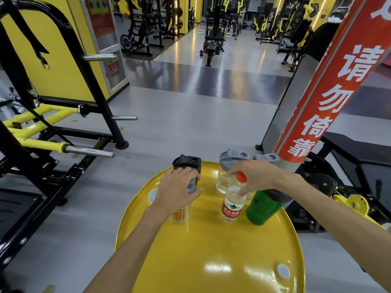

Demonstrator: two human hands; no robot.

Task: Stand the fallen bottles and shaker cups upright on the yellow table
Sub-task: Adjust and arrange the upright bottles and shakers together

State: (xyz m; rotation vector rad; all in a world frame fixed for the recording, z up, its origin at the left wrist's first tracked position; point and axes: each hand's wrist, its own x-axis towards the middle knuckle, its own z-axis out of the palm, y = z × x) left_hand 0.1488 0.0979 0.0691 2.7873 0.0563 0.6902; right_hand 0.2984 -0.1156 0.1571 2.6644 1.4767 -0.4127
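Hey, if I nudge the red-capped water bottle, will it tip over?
Probably fairly easily: the water bottle stands tall and narrow. It looks nearly empty, so likely light. The right hand touching its neck should steady it.

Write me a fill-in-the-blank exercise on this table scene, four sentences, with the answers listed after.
1. The water bottle under the right hand has a ____ cap.
2. The shaker cup nearest the red pole is ____ in colour.
3. The left hand rests on top of a clear cup with ____ lettering.
4. All the bottles and cups stand on a round ____ table.

Missing words: red; green; orange; yellow
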